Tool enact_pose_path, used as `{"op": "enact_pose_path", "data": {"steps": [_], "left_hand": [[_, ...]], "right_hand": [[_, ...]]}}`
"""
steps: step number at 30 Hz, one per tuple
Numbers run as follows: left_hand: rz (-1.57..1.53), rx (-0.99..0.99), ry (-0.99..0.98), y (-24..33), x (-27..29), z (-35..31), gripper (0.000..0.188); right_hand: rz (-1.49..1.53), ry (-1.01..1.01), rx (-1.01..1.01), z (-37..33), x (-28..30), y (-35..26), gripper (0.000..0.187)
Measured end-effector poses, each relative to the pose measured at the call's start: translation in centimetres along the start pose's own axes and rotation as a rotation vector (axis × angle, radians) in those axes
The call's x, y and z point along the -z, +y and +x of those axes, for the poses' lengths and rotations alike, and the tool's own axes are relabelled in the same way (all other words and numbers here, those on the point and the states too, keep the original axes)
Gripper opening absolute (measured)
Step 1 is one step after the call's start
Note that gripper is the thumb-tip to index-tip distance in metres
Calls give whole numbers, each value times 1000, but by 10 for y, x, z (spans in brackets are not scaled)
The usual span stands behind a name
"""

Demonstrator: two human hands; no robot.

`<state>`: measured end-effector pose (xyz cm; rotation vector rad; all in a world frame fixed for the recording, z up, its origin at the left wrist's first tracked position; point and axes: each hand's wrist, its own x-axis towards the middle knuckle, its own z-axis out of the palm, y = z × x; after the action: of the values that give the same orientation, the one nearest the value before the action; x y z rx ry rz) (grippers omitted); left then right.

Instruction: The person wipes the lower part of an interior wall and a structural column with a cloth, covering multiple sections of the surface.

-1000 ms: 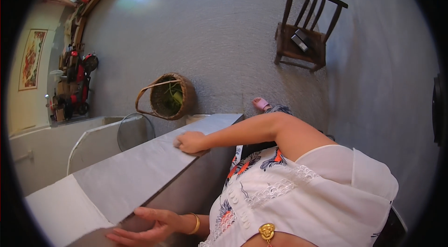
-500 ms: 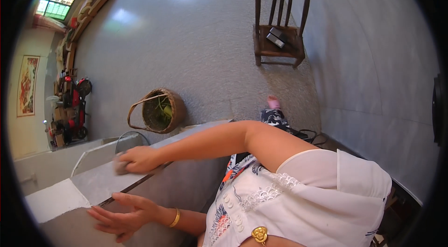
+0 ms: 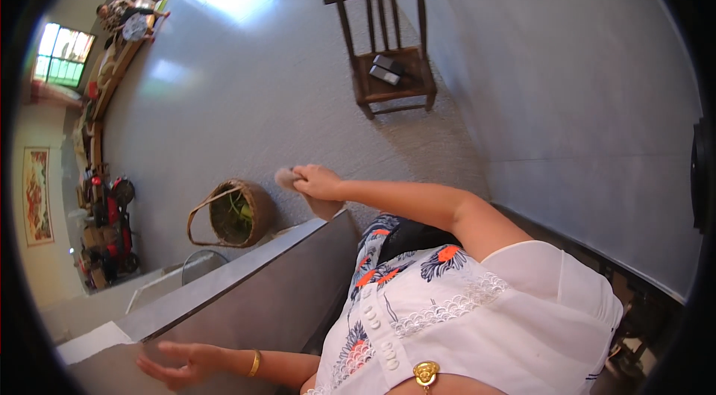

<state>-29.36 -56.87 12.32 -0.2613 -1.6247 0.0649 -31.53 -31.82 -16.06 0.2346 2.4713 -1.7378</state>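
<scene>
My right hand (image 3: 319, 182) is closed around a greyish-brown cloth (image 3: 325, 206), part of which sticks out past the fingers and looks blurred. It is at the right end of a narrow grey ledge (image 3: 246, 255), with the cloth hanging by the ledge's tip. Whether the cloth touches the surface I cannot tell. Down at the lower left, my left hand (image 3: 179, 365) has its fingers spread and holds nothing. A gold bracelet (image 3: 255, 363) circles that wrist. The hand is in front of the ledge's grey side panel (image 3: 261, 313), near a white corner piece (image 3: 97, 341).
A woven basket (image 3: 257, 212) with green leaves stands on the floor beyond the ledge. Nearer the ledge is a round-rimmed thing (image 3: 203, 267). A wooden chair (image 3: 395, 85) bears small dark boxes. A grey wall (image 3: 582, 96) rises on the right; a person (image 3: 127, 18) sits far left.
My right hand has moved with the cloth rightward along the ledge to its end. My left hand has dropped a little lower. The view has shifted, so the chair appears further left.
</scene>
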Motion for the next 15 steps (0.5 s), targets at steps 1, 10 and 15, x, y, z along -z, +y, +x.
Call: {"op": "enact_pose_path", "data": {"steps": [1, 10, 15], "left_hand": [[-296, 201, 54, 10, 7, 4, 38], [-1902, 514, -1005, 255, 27, -65, 65], [-2114, 938, -1389, 299, 67, -74, 60]], "right_hand": [[159, 150, -17, -16, 17, -17, 40], [793, 509, 275, -169, 122, -83, 43], [231, 586, 374, -254, 174, -87, 35]]}}
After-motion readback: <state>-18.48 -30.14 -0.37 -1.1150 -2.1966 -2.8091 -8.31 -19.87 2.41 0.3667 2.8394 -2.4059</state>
